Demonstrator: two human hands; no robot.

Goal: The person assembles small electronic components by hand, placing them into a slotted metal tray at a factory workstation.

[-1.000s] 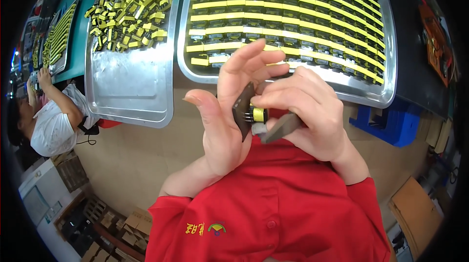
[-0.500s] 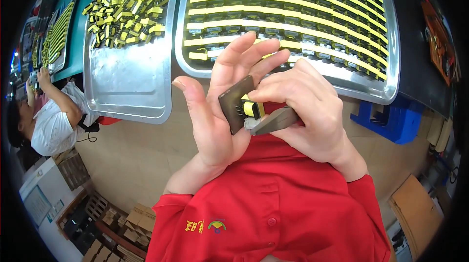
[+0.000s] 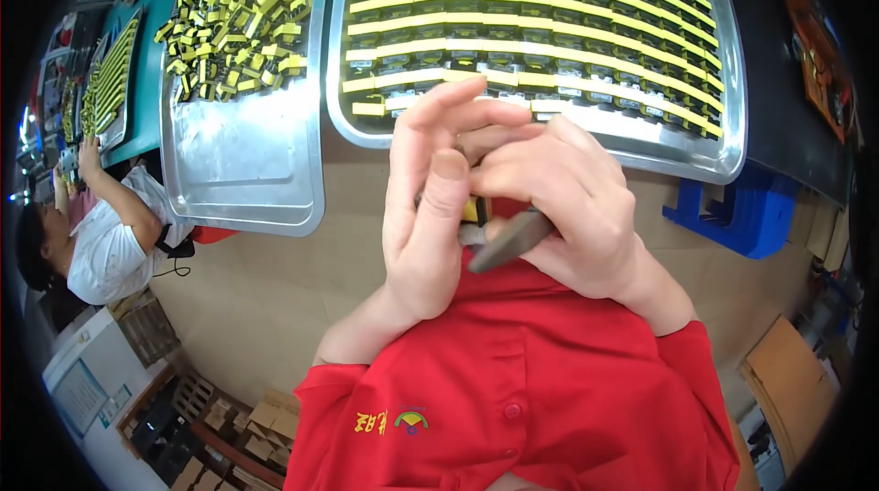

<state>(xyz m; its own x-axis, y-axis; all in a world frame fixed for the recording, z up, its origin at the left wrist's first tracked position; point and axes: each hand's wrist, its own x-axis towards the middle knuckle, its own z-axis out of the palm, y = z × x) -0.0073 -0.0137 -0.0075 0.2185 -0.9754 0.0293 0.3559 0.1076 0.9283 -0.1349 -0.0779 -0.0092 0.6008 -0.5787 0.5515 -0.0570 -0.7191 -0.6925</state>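
My left hand (image 3: 423,234) is curled in front of my chest, thumb bent inward. The flat dark plate in its palm is almost wholly hidden by the fingers. Close against it, my right hand (image 3: 581,207) pinches a small transformer (image 3: 472,211) with yellow tape and a black body, mostly covered by fingers. A grey flat bar (image 3: 515,240) also sits in my right hand, sticking out below the transformer toward my left thumb. Whether the transformer touches the plate cannot be seen.
Beyond my hands, a metal tray (image 3: 366,136) carries transformers in rows. Left of it, another tray (image 3: 243,207) holds a loose heap. A blue bin (image 3: 732,221) stands at the right. A co-worker in white (image 3: 124,239) works at the far left.
My left hand has closed from spread fingers, its thumb swinging inward over the plate. The transformer, seen clearly before, is now mostly covered between both hands.
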